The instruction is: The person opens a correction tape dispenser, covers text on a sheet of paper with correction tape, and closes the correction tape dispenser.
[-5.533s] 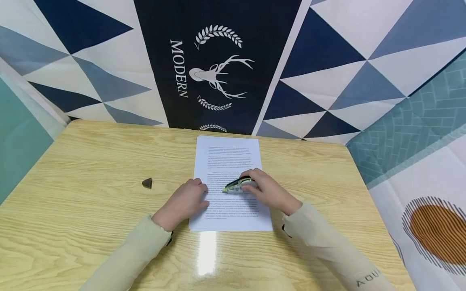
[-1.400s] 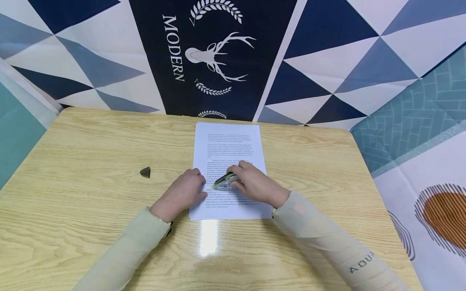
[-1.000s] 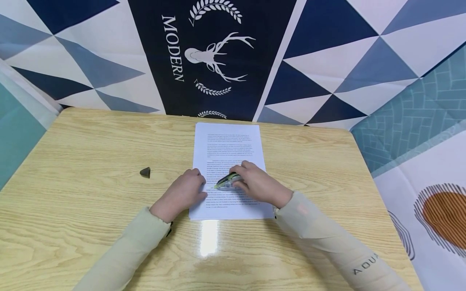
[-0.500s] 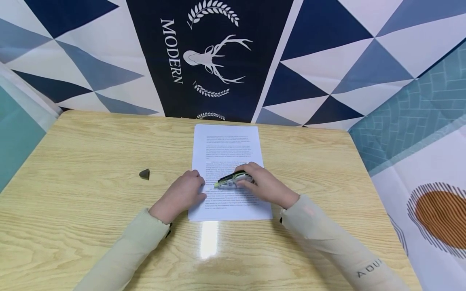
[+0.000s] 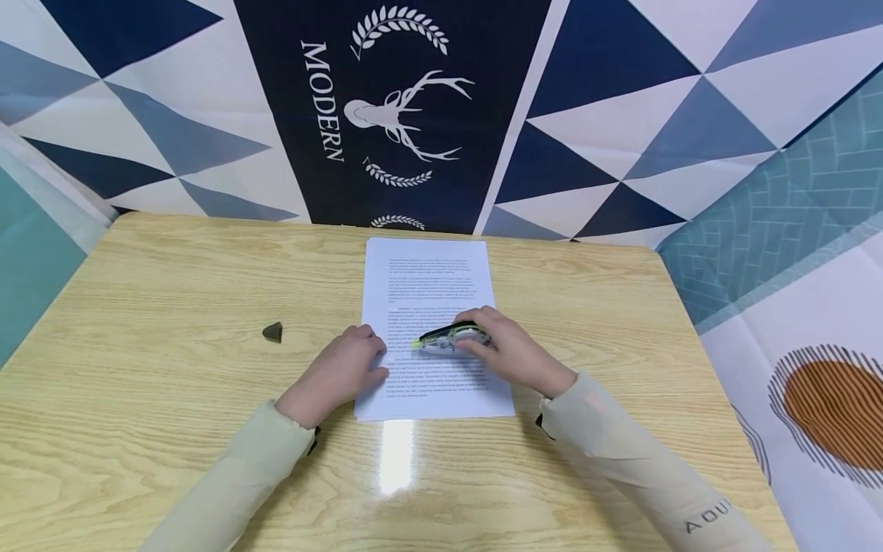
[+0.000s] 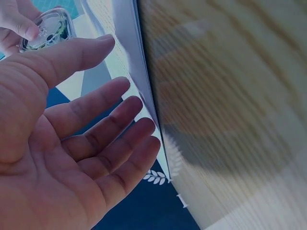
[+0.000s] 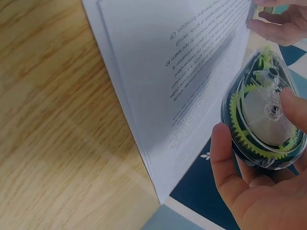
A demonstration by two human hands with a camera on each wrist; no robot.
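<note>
A stack of printed paper (image 5: 441, 406) lies on the wooden table with text facing up. My right hand (image 5: 517, 353) grips a clear correction tape dispenser (image 5: 448, 340) between thumb and fingers. Its yellow-green tip points left, over the text lines near the middle of the top sheet. In the right wrist view the yellow gear and white spool of the correction tape (image 7: 264, 112) show through the casing. On the sheets' left edge rest the fingertips of my left hand (image 5: 338, 372). The left wrist view shows that hand's fingers (image 6: 115, 115) relaxed and slightly bent, with nothing in the palm.
A small dark cap-like piece (image 5: 273, 332) lies on the wooden table (image 5: 172, 399), left of the paper. Behind the far edge stands a patterned backdrop (image 5: 393, 107) with triangles and a deer head. Table surface extends on both sides of the sheets.
My right hand has drawn the correction tape slightly right and away from me, and the dispenser now lies flatter. My left hand keeps its place at the paper's edge. The dark piece stays put.
</note>
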